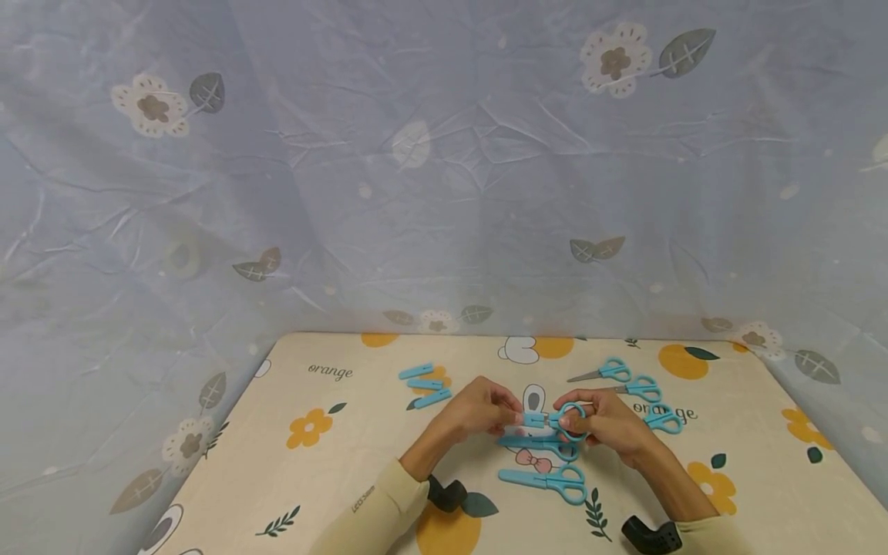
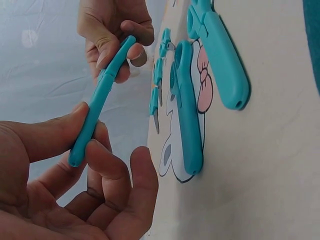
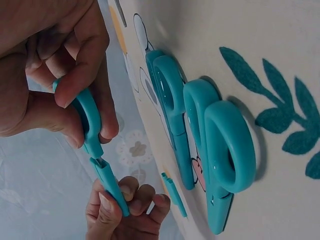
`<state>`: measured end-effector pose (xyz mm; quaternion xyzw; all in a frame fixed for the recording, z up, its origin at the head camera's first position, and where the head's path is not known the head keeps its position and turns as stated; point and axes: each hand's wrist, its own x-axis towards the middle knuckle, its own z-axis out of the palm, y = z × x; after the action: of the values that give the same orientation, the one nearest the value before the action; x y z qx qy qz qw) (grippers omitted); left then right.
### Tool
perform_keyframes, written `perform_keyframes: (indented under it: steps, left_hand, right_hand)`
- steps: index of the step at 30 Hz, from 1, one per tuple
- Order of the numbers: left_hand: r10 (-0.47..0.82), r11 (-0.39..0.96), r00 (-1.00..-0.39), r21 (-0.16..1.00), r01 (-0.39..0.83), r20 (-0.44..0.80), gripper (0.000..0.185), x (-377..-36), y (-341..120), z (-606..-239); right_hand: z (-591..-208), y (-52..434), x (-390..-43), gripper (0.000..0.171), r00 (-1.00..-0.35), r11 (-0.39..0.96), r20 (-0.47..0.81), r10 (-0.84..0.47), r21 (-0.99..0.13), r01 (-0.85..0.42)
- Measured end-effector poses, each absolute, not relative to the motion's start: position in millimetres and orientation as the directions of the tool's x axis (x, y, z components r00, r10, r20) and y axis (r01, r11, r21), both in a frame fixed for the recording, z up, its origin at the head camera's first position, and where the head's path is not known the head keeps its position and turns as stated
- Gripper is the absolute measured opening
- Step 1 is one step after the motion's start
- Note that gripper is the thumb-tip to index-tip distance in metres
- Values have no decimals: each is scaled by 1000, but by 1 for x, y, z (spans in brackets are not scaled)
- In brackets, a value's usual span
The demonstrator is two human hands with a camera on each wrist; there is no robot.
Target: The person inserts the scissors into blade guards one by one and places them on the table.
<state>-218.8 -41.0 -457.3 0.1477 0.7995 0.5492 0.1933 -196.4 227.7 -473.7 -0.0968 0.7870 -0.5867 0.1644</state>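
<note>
The head camera looks forward and down from above at the table [image 1: 361,462] and the backdrop behind it, at some distance. Each wrist camera sits very close, level with the tabletop (tilted sideways). All three share the held scissors [image 1: 555,420] [image 2: 100,100] [image 3: 97,150].

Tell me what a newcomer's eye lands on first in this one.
Both hands meet over the middle of the table: the right hand grips the handle of a blue pair of scissors while the left hand pinches its blade cover. Two capped scissors lie just below them, three uncapped scissors at the right, and three loose covers at the left.
</note>
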Motion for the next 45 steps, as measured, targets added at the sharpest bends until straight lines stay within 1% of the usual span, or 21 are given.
perform_keyframes:
  steps: [4,7,13,21,28,36,45]
  left_hand:
    - [449,346,-880,938,10,-156,6,-219,-40,-459]
    - [453,348,-880,937,27,-143,4,-216,-39,-459]
    - [450,368,-886,928,67,-114,9,-212,-37,-457]
    - [410,389,-900,921,25,-148,10,-211,-36,-458]
    - [405,368,-907,929,44,-118,7,-211,-34,-460]
    - [375,353,-918,936,10,-132,6,-211,-32,-460]
    - [377,389,-924,915,105,-55,6,-211,-28,-462]
  right_hand:
    - [-474,226,-195,41,-931,299,-138,-338,-954,33]
    - [-475,225,-193,40,-932,306,-146,-332,-951,39]
    - [-475,226,-192,41,-931,313,-164,-326,-948,58]
    - [-477,223,-191,41,-931,289,-130,-341,-957,28]
    - [-478,218,-192,40,-944,285,-124,-307,-958,34]
    - [-476,216,-192,39,-949,289,-103,-297,-957,14]
    - [-475,214,-192,38,-948,289,-140,-287,-956,54]
